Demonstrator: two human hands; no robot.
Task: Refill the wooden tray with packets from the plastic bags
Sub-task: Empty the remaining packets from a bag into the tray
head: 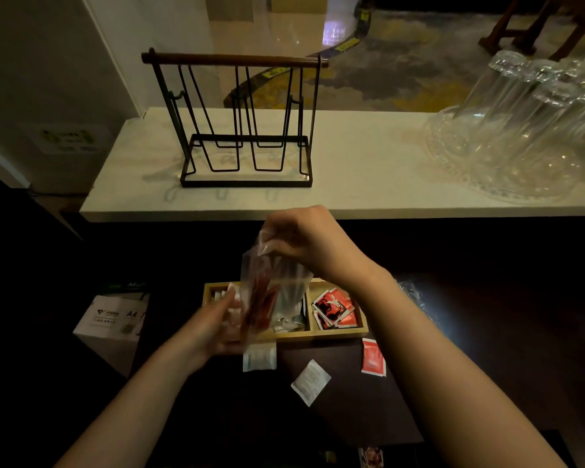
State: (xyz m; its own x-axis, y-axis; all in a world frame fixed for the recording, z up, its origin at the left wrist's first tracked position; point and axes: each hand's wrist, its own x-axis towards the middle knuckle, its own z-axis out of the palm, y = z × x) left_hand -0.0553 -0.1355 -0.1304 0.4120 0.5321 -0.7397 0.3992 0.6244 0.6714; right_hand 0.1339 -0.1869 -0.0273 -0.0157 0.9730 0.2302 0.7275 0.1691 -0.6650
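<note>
Dark table [453, 332]: wooden tray [338, 333], apparently three loose packets [373, 358].

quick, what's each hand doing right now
Left hand: grip on the lower part of the bag, motion-blurred.
Right hand: grip pinching the bag's top, holding it up over the tray.

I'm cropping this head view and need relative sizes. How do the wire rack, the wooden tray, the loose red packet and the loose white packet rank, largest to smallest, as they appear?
1. wire rack
2. wooden tray
3. loose white packet and loose red packet: too alike to rank.
</note>
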